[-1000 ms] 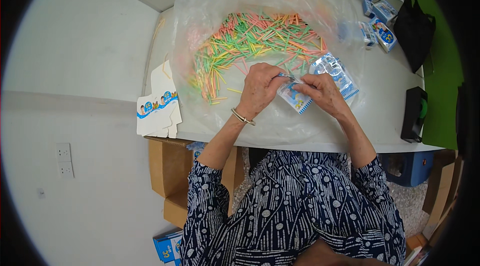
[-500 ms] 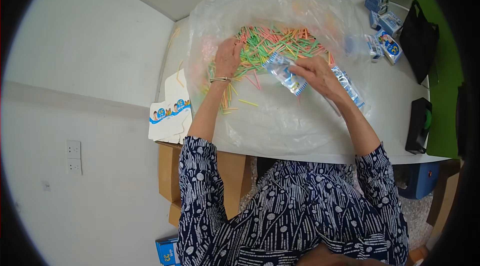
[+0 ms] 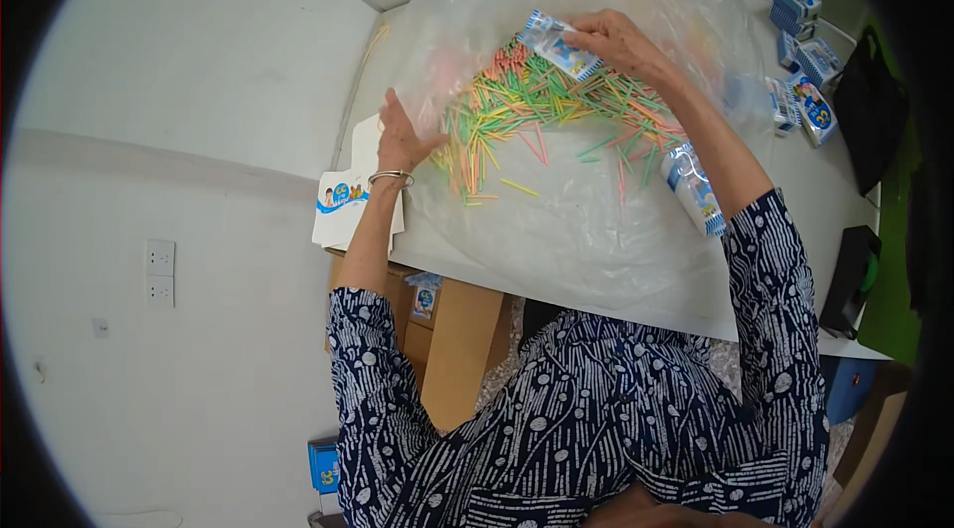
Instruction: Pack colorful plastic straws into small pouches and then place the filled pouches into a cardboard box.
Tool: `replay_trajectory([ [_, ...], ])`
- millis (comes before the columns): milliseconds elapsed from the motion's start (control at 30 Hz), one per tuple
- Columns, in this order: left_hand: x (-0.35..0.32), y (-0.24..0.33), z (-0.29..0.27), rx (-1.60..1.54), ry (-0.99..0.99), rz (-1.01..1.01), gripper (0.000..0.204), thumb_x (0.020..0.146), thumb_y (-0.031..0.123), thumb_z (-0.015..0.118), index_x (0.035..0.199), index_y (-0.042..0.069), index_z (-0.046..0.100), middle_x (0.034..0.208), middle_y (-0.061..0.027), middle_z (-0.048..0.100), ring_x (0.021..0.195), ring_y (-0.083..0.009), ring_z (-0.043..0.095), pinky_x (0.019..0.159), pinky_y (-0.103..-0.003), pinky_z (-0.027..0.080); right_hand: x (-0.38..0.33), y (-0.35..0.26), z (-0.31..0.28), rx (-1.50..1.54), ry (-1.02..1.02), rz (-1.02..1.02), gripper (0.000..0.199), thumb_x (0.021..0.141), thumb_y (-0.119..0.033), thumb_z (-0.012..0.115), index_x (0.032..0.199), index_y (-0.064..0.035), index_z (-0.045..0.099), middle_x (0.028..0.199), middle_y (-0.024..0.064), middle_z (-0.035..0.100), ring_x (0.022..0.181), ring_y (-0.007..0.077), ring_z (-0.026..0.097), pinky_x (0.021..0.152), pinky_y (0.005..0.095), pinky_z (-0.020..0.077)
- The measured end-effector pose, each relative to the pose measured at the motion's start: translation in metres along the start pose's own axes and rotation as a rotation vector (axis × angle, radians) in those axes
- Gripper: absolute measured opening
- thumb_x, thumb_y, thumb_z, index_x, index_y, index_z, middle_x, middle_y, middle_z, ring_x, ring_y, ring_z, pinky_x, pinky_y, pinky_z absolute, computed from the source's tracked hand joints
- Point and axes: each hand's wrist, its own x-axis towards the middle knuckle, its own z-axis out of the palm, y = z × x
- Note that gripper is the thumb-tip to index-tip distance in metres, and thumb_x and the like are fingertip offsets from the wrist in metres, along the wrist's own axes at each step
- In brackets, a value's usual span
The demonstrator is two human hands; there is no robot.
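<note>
A heap of thin sticks (image 3: 532,96) in pink, green, yellow and orange lies on a large clear plastic bag (image 3: 537,240) spread over the table. My right hand (image 3: 611,39) grips a small blue-and-white packet (image 3: 561,46) by its end, just above the far part of the heap. At the left edge of the heap is my left hand (image 3: 402,139), empty, with its thumb spread from its fingers beside the bag's plastic. A second blue-and-white packet (image 3: 693,190) lies on the plastic under my right forearm.
White printed card pieces (image 3: 348,210) lie at the table's left edge. Small blue-and-white boxes (image 3: 795,6) and a black bag (image 3: 870,116) are at the far right, with a black tape dispenser (image 3: 850,280) nearer. Open cardboard boxes (image 3: 462,349) stand below the table.
My right hand has moved away from me with its packet, over the far part of the heap. My left hand has come out of the sticks toward the left and opened.
</note>
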Motion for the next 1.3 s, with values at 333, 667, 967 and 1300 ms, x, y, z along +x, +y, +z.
replay_trajectory([
  [333,0.03,-0.059,0.022,-0.335,-0.34,-0.54,0.057,0.066,0.031,0.074,0.108,-0.006,0.059,0.096,-0.026,0.065,0.093,-0.0388,0.063,0.081,-0.04,0.05,0.021,-0.008,-0.017,-0.009,0.19,-0.113,0.035,0.086,-0.034,0.062,0.101,-0.0026,0.069,0.145,0.0196,0.035,0.119,0.0283,0.051,0.097,0.0347,0.0399],
  [667,0.051,-0.048,0.041,-0.714,0.205,-0.506,0.023,0.076,0.01,0.057,0.09,-0.006,0.063,0.084,-0.0191,0.066,0.077,-0.029,0.064,0.066,-0.039,0.049,0.029,-0.012,-0.025,-0.025,0.317,-0.198,0.037,0.083,-0.038,0.063,0.099,-0.0048,0.07,0.141,0.0253,0.038,0.112,0.0353,0.056,0.091,0.0374,0.046],
  [967,0.09,0.087,0.0,-1.676,0.049,-0.915,0.019,0.08,-0.004,0.05,0.097,-0.002,0.06,0.083,-0.0097,0.06,0.068,-0.0194,0.059,0.054,-0.031,0.048,0.019,-0.018,-0.039,0.066,0.259,-0.105,0.035,0.085,-0.037,0.062,0.102,-0.0076,0.07,0.145,0.0203,0.035,0.122,0.0327,0.048,0.097,0.0367,0.0401],
  [1300,0.117,0.216,-0.054,-1.947,-0.317,-0.559,0.014,0.087,-0.001,0.053,0.1,-0.001,0.056,0.081,-0.0072,0.057,0.062,-0.0156,0.052,0.05,-0.026,0.043,0.006,-0.023,-0.054,0.154,0.206,-0.089,0.042,0.085,-0.038,0.062,0.101,-0.0003,0.068,0.142,0.02,0.039,0.117,0.0255,0.051,0.097,0.0334,0.0369],
])
